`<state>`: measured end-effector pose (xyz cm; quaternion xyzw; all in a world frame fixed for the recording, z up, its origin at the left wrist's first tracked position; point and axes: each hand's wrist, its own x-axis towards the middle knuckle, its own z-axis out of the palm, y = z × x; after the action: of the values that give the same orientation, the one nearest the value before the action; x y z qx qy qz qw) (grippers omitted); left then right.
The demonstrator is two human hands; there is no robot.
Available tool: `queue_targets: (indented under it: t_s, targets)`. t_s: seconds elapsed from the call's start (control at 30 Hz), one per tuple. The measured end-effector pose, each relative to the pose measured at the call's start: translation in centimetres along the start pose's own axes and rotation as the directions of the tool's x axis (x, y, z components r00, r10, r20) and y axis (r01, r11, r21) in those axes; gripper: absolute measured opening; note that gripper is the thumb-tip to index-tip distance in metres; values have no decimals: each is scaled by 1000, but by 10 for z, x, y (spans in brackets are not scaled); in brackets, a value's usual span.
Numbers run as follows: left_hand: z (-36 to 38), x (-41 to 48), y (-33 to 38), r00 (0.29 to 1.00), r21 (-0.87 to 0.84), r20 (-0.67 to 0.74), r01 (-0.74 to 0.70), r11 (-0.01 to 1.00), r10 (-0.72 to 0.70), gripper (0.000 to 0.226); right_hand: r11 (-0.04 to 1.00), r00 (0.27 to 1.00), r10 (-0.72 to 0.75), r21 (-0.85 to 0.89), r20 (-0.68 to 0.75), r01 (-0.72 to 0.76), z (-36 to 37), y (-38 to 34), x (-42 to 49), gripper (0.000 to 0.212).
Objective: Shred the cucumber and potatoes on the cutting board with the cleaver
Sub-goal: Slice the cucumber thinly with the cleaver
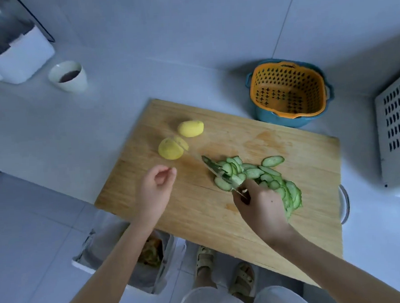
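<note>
Thin, green-rimmed cucumber slices [258, 176] lie fanned on the cutting board [221, 219], two peeled yellow potatoes [190, 128] near them; right hand [261, 205] fingers grip the cleaver [218, 171], left hand [157, 188] fingers loosely curled, empty

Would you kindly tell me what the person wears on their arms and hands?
Nothing that shows: the left hand and right hand are bare, with no gloves, rings or watch; the left forearm and right forearm are uncovered, no sleeve in view.

Potatoes [190, 128] pale yellow; cucumber slices [255, 172] light green, dark-rimmed; cutting board [251, 137] tan wood-grain; strainer [287, 90] orange, perforated, in teal bowl [283, 122]; tabletop [77, 125] white.
</note>
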<state>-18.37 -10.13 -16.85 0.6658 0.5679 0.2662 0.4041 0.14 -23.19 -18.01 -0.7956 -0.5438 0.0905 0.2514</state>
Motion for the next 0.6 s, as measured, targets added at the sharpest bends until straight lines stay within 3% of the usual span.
queue_targets:
  t_s: [0.03,0.1,0.13,0.17,0.23,0.3,0.37,0.4,0.47,0.6]
  targets:
    - [-5,6,5,991,-69,-132,-18,997,9,7,999,999,-31,-37,-37,30,-4,2,-3,18]
    - [-17,13,22,922,-124,-363,-187,974,131,14,992,990,-101,-89,-102,92,-9,7,-7,20]
    - [-20,15,32,902,-91,-367,-277,956,227,14,987,982,-136,-99,-127,124,-11,8,-8,21]
    - [-19,18,41,905,-42,-268,-354,934,331,15,982,974,-170,-109,-147,155,-11,10,-9,19]
    - [-8,24,58,868,125,156,-491,862,471,38,968,962,-225,-143,-155,204,-12,13,-10,11]
    - [9,31,66,691,293,570,-677,675,445,79,953,955,-263,-193,-136,234,-12,15,-10,11]
    - [26,37,71,534,322,791,-779,537,300,104,933,951,-289,-253,-107,255,-15,15,-9,12]
    - [33,38,72,489,316,840,-793,521,235,108,920,947,-307,-285,-96,269,-17,16,-9,13]
    - [43,41,69,464,293,871,-757,584,163,98,898,935,-342,-325,-92,296,-22,16,-7,15]
    - [50,53,66,554,229,823,-526,819,126,60,867,920,-384,-374,-82,329,-30,21,-5,14]
